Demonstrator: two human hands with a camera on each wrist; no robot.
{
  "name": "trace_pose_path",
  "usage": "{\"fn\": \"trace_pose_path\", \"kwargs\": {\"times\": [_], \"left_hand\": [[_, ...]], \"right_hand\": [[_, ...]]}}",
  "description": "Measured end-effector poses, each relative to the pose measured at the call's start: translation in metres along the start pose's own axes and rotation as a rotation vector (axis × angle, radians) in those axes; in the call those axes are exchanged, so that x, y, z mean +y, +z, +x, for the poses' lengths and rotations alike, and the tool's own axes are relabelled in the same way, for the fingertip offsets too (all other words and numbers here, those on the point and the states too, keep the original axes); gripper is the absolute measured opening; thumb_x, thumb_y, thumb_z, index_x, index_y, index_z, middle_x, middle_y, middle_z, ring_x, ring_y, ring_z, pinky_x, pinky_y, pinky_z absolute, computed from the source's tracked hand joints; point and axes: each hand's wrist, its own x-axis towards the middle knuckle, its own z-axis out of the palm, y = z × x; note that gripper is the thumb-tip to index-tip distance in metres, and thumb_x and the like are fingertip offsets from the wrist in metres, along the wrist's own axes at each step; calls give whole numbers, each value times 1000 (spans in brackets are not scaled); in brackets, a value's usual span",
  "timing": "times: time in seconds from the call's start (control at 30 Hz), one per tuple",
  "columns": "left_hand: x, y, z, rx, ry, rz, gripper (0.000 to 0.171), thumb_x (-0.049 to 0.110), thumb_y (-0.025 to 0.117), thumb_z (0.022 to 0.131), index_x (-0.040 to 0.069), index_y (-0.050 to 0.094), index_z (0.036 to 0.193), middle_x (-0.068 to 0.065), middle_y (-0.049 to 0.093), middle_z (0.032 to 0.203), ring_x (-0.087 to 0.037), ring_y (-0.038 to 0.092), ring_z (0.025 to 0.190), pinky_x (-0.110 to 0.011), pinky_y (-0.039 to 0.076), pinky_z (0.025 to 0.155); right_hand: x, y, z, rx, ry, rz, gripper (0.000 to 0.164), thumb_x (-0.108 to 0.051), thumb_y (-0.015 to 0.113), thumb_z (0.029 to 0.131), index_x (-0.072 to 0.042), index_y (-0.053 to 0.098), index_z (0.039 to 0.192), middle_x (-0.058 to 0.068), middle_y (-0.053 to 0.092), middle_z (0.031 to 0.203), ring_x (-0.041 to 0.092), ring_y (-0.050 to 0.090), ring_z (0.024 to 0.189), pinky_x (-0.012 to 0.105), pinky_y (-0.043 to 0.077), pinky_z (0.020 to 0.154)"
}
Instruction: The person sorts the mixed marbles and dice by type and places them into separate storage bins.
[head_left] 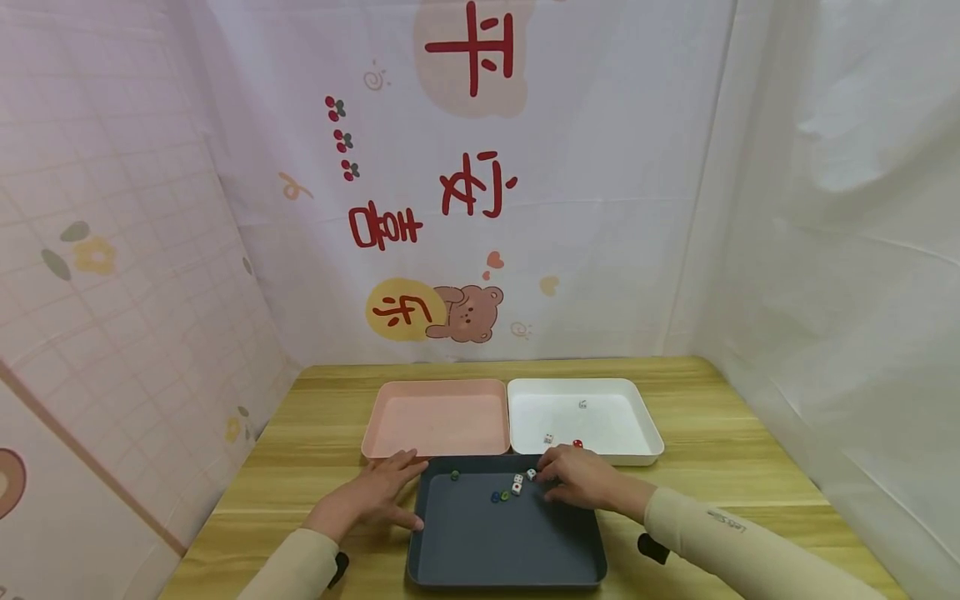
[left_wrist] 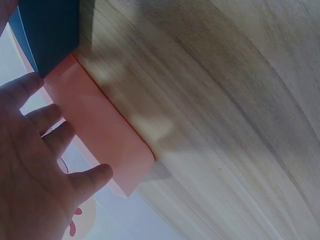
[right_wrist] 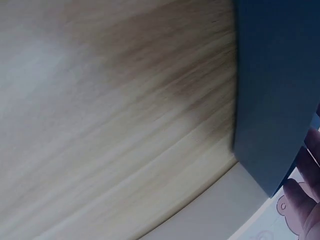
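Observation:
In the head view, a dark grey tray (head_left: 510,550) lies on the wooden table. It holds white dice (head_left: 517,484) side by side, another white die (head_left: 531,474), a small blue piece (head_left: 495,497) and small green pieces (head_left: 505,495). My left hand (head_left: 378,493) rests at the tray's left edge with fingers spread and nothing held; in the left wrist view its fingers (left_wrist: 92,182) are apart. My right hand (head_left: 581,477) reaches over the tray's right back corner, fingers loosely bent, fingertips right beside the single die. The right wrist view shows only part of its fingers.
Behind the grey tray stand a pink tray (head_left: 442,417) on the left and a white tray (head_left: 645,454) on the right. A white die (head_left: 548,438), a red piece (head_left: 577,444) and a small pale piece (head_left: 582,404) lie in the white tray. Cloth hangs around the table (head_left: 300,417).

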Motion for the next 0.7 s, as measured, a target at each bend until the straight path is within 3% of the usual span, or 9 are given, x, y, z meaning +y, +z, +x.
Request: {"fn": "trace_pose_path", "kwargs": {"times": [0.2,0.7], "left_hand": [[1,-1,0,1,-4,7,93,45,82,79,5,41,151,-23,25,159,-44,20,146,-73,14,107],[4,-2,-1,-3,-10,2,95,45,83,77,4,41,151,-23,25,158,-44,20,146,-74,13,107]], "right_hand": [[2,1,-3,-24,-65,-75,18,-22,82,81,-15,79,98,2,68,106,18,63,100,34,54,84],[3,13,-2,-80,-108,-285,12,-24,82,81,-21,80,93,-1,68,104,17,63,98,33,51,88]]}}
